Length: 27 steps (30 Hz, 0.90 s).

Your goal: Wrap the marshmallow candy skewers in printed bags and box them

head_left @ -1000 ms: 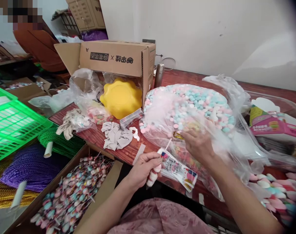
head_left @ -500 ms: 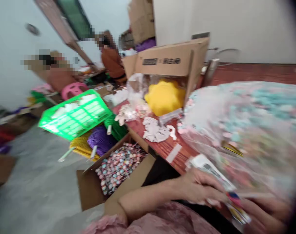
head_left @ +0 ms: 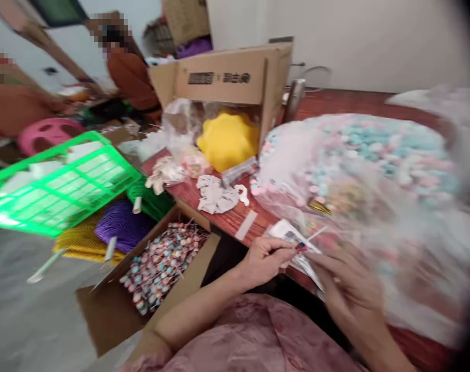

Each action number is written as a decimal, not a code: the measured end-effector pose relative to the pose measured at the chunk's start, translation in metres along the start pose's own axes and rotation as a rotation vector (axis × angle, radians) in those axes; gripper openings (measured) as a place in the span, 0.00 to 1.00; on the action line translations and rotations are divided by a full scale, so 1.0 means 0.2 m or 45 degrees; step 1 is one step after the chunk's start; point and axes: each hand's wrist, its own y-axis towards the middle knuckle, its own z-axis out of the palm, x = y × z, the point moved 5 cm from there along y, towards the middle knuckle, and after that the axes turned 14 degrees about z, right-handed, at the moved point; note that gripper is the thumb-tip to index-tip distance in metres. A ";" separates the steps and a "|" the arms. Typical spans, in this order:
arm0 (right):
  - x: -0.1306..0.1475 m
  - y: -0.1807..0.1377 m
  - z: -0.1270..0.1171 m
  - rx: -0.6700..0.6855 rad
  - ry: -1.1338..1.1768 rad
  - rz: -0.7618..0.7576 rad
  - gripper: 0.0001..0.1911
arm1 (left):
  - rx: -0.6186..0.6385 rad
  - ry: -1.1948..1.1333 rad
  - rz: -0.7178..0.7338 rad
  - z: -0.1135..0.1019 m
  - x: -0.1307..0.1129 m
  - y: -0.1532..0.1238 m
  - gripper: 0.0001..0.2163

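Note:
Close over the table's front edge, my left hand [head_left: 264, 261] pinches a small red-and-blue piece [head_left: 301, 248], its exact kind too small and blurred to tell. From the other side my right hand [head_left: 349, 281] meets it, thumb and fingers closed at the same spot. A thin white stick [head_left: 317, 235] slants up from between the fingertips. Behind and below the fingers lies a white packet [head_left: 283, 228] with dark print. Just beyond is a clear plastic bag or sheet with many pink, white and blue pompoms [head_left: 369, 142], and a gold strip [head_left: 319, 205] lies at its near side.
An open cardboard box [head_left: 206, 235] of small beaded sticks stands left of my lap. Beyond it are a green basket [head_left: 114, 168] and purple cord bundle [head_left: 122, 225]. A yellow scalloped object [head_left: 228, 140], white scrunchie [head_left: 215, 194] and carton [head_left: 235, 72] occupy the table. Co-workers sit further back.
The view has swung right, so the box and basket sit further left. Both hands have come up above the packet. The gold and silver strips seen between them no longer show there.

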 end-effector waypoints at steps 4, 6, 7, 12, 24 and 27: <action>0.00 0.08 0.10 0.047 0.010 0.082 0.15 | 0.026 0.059 -0.066 0.03 -0.04 -0.02 0.15; -0.03 0.10 0.14 0.082 0.090 0.207 0.13 | 0.053 0.088 -0.095 0.03 -0.04 -0.05 0.15; -0.03 0.09 0.15 0.088 0.118 0.249 0.12 | 0.058 0.100 -0.107 0.02 -0.04 -0.06 0.15; -0.01 0.06 0.19 0.040 0.164 0.270 0.13 | -0.060 0.085 -0.142 -0.05 0.02 -0.08 0.16; -0.13 -0.12 0.20 -0.064 0.665 0.881 0.08 | 0.184 0.658 0.518 0.03 -0.07 -0.03 0.14; -0.18 -0.09 0.21 0.106 0.814 1.012 0.11 | 0.234 0.792 0.599 0.03 -0.09 -0.03 0.14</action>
